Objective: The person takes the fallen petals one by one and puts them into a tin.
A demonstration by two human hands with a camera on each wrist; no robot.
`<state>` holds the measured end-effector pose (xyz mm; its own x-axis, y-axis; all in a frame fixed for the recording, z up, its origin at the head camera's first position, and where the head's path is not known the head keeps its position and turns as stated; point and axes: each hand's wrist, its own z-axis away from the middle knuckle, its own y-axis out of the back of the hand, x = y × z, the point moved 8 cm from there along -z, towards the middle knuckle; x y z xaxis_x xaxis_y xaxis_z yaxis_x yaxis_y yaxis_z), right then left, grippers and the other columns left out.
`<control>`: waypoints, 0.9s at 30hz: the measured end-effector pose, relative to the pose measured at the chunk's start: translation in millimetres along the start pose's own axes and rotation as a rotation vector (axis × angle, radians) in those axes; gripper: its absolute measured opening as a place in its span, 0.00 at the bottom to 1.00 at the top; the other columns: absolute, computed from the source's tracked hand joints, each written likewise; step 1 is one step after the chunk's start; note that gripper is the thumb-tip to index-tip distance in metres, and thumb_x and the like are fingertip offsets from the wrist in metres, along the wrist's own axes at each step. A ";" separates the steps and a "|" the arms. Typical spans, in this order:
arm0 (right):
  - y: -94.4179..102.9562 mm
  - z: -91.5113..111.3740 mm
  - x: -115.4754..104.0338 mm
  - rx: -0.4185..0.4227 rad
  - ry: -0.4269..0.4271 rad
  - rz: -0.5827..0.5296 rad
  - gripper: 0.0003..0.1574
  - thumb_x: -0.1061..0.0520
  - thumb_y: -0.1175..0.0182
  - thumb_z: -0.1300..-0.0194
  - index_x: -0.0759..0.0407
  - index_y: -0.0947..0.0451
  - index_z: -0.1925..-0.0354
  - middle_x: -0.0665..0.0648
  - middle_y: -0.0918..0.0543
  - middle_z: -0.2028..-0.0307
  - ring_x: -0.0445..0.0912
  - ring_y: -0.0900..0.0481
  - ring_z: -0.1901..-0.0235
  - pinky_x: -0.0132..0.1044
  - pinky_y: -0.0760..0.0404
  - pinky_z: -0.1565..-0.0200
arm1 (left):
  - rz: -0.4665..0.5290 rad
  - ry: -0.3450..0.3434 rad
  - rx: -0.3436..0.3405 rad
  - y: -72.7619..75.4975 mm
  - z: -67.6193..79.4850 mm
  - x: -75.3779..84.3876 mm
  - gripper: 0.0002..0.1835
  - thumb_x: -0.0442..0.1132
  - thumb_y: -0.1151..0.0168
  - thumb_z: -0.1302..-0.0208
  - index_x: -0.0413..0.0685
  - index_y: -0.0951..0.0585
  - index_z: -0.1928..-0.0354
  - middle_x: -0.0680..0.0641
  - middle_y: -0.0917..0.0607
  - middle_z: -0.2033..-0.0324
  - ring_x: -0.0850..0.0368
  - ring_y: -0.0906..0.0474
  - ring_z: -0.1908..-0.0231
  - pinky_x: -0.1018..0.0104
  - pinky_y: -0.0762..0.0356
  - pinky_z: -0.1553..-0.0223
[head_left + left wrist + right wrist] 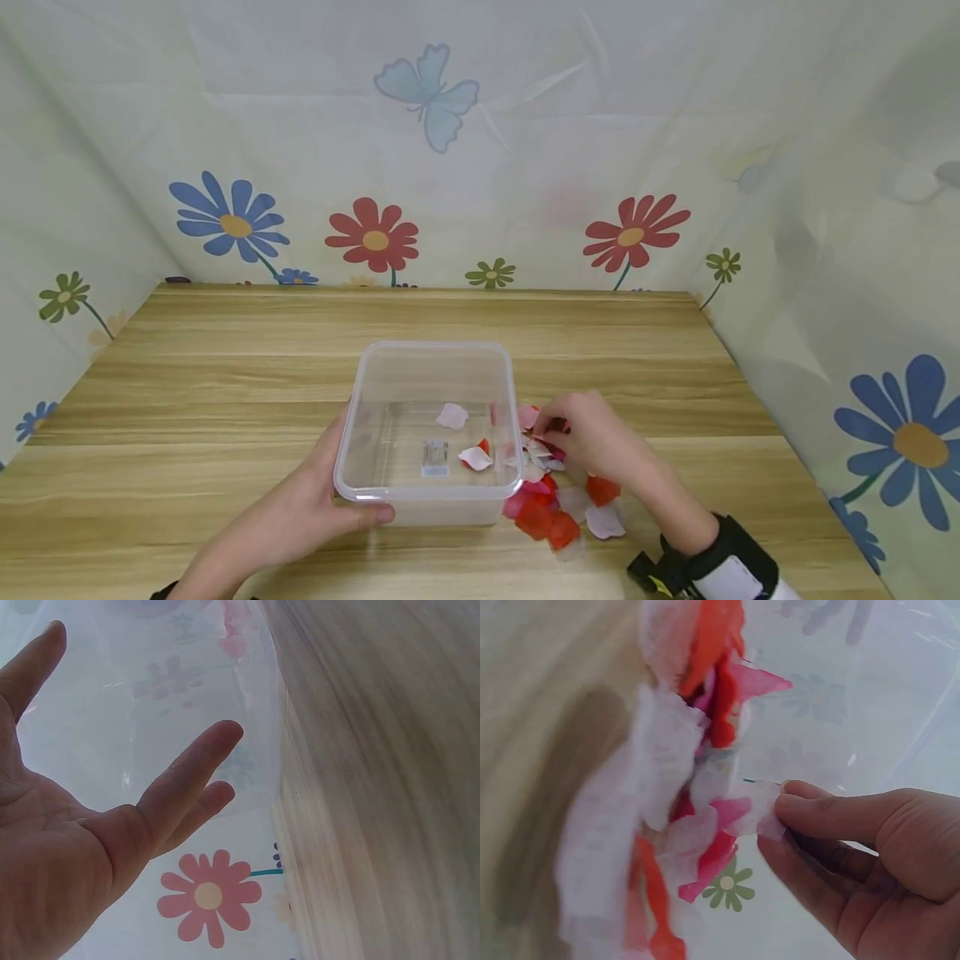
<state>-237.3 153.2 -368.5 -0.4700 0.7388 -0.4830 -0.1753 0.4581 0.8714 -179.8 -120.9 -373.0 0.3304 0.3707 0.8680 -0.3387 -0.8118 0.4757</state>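
Observation:
A clear plastic box (420, 504) with no lid on it stands at the middle of the table. Inside it lie a pale petal (452, 416) and a white petal (476, 458) with a red one behind. My left hand (315, 492) rests against the box's left side, thumb at the front wall; the left wrist view has its fingers spread and fairly straight. To the right of the box is a loose pile of artificial petals (536, 518) in red, pink and white. Over its far part, my right hand (592, 433) pinches a whitish petal (754, 808) between thumb and fingertips.
Wood-grain table (225, 367) all around the box. A white cloth (517, 158) printed with flowers and a butterfly hangs behind and at both sides. A black wrist strap (731, 550) is on the right forearm.

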 end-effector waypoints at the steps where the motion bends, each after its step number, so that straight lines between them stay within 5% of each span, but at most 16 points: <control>1: 1.9 0.3 -0.2 0.006 -0.002 -0.007 0.09 0.69 0.30 0.44 0.56 0.15 0.69 0.44 0.19 0.72 0.39 0.24 0.72 0.25 0.24 0.66 | -0.003 0.001 -0.001 -0.3 -0.2 -3.2 0.66 0.48 0.20 0.52 0.70 0.60 0.22 0.57 0.44 0.30 0.48 0.35 0.38 0.62 0.33 0.42; 15: 34.7 7.4 -15.1 0.208 0.044 -0.118 0.13 0.70 0.28 0.46 0.54 0.13 0.65 0.44 0.16 0.67 0.41 0.17 0.66 0.26 0.20 0.64 | 0.016 0.006 -0.007 -0.7 -0.4 -4.6 0.67 0.44 0.19 0.53 0.71 0.61 0.23 0.58 0.46 0.30 0.48 0.35 0.38 0.63 0.33 0.42; 27: 58.3 18.4 -45.2 0.419 0.277 -0.244 0.19 0.74 0.28 0.50 0.54 0.13 0.63 0.43 0.16 0.63 0.40 0.16 0.65 0.31 0.19 0.65 | 0.006 0.021 -0.011 -0.9 -0.4 -4.3 0.66 0.51 0.21 0.52 0.72 0.62 0.23 0.55 0.46 0.29 0.48 0.37 0.37 0.62 0.35 0.41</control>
<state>-210.3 155.7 -297.4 -0.6784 0.4554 -0.5766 0.0253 0.7988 0.6011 -181.3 -121.6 -377.2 0.3101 0.3754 0.8734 -0.3503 -0.8090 0.4721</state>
